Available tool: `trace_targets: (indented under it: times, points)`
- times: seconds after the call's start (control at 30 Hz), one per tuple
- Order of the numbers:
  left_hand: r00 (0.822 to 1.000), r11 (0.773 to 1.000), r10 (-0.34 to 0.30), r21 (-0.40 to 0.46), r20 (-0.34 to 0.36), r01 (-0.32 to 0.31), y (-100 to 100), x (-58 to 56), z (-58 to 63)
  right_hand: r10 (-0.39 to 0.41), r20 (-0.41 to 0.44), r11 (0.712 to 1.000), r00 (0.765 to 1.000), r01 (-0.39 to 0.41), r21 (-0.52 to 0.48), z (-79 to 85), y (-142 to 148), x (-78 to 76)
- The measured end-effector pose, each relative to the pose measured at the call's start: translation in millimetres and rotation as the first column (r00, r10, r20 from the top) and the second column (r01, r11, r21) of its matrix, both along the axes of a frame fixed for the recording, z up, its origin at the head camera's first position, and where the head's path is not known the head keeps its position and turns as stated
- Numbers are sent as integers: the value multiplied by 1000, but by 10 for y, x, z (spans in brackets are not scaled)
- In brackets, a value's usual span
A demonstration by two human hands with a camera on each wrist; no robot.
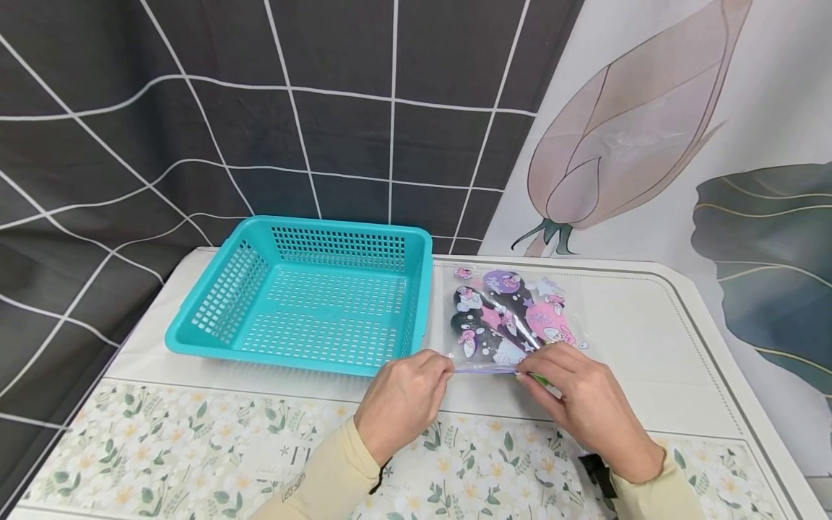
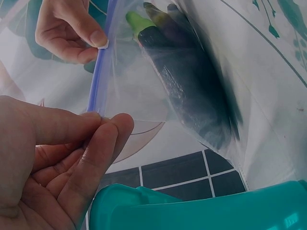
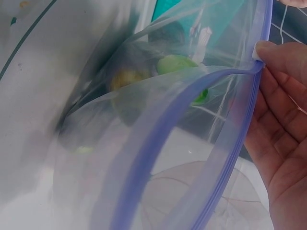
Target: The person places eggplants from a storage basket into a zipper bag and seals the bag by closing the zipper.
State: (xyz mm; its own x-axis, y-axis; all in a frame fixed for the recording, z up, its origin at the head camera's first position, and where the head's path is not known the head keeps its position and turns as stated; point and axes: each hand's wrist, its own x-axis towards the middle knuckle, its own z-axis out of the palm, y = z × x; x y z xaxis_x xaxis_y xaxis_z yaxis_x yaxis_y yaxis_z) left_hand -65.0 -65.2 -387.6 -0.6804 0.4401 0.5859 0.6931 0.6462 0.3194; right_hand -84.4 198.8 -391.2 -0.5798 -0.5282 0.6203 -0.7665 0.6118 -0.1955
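A clear zip bag (image 1: 497,321) printed with pink and purple cartoon figures lies on the table, its purple zip strip (image 2: 98,86) toward me. At the strip's left end my left hand (image 1: 406,393) pinches the corner between thumb and fingers. Farther right, my right hand (image 1: 585,393) pinches a small white slider (image 3: 257,51) on the strip. To the right of that slider the bag's mouth gapes, as the right wrist view shows. Inside are dark, long eggplant-like pieces (image 2: 184,72), one with a bright green end (image 2: 138,23).
Left of the bag stands a turquoise plastic basket (image 1: 292,363) with slotted walls and floor. A white cover with a floral panel (image 1: 214,440) spreads over the table. Behind hang a dark grid-patterned cloth (image 1: 338,43) and a white flower-printed cloth (image 1: 624,144).
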Motion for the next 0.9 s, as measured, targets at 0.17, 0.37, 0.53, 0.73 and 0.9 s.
trace_targets:
  times: [0.17,0.37,0.53,0.73,0.9]
  points:
    - [1000,1000,0,-4,2,0,-2,0,7,7,-13,1000,1000,-7,-4,2,8,-7]
    - [1000,1000,3,-9,5,-3,-3,-1,12,1,9,1000,1000,-1,16,2,29,-7]
    - [1000,1000,4,-8,5,-4,-6,-2,10,1,-23,1000,1000,0,9,5,25,-20]
    - [1000,1000,3,-7,12,-3,-8,-5,6,-5,0,1000,1000,5,18,20,38,-21]
    - [1000,1000,6,-8,18,-6,-8,-4,8,-1,0,1000,1000,1,26,19,49,-14]
